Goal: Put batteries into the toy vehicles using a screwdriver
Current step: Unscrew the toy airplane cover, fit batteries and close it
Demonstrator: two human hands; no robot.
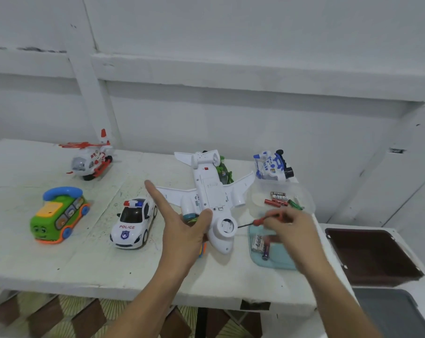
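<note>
A white toy airplane point(210, 191) lies belly up on the white table point(72, 259), its nose towards me. My left hand point(182, 225) holds it near the nose, thumb on the fuselage and forefinger stretched out straight. My right hand point(289, 228) grips a red-handled screwdriver point(257, 222) whose black tip points at the round fitting on the plane's nose. Loose batteries point(278, 200) lie in a clear bowl point(255, 198) right of the plane. More batteries point(261, 245) lie on a light blue tray point(274, 263).
A red-and-white helicopter point(90, 158), a green telephone bus point(59, 215) and a police car point(133, 223) stand on the left. A blue-and-white toy point(272, 167) stands at the back right. A green toy point(224, 170) is half hidden behind the plane. A dark brown tray point(370, 254) lies right.
</note>
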